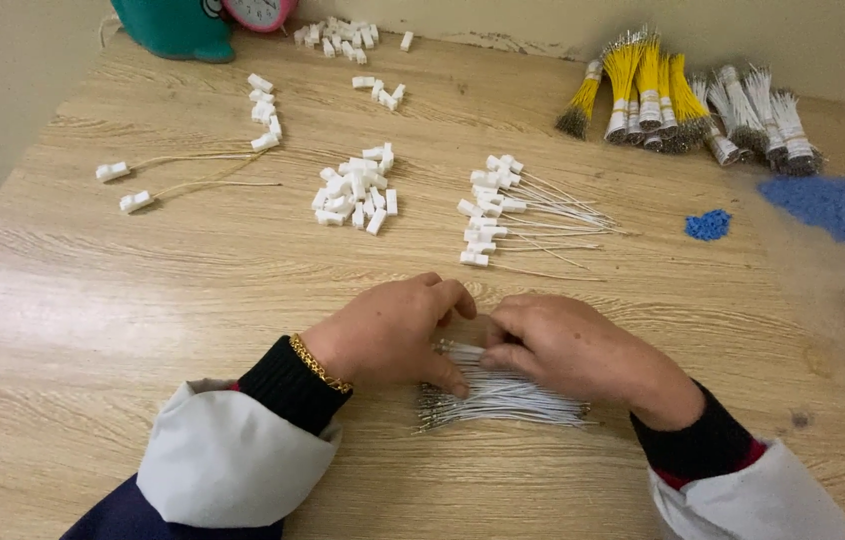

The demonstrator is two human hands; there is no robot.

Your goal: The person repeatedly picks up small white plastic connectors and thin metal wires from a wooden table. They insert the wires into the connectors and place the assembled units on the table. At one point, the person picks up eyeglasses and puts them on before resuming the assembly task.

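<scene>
My left hand (393, 330) and my right hand (568, 345) rest close together on a wooden table (143, 300), both pinching at a flat bundle of thin white wires (503, 395) with metal tips. The wires lie under my fingers and stick out below my palms. A gold bracelet sits on my left wrist. Just beyond my hands lies a fan of white wires fitted with white plastic connectors (503, 210).
A pile of loose white connectors (358, 190) lies in the middle, with more scattered at the back. Two yellowish wires with connectors (133, 185) lie at the left. Yellow wire bundles (643, 90), white wire bundles (758, 120) and blue beads (838, 210) sit at the right.
</scene>
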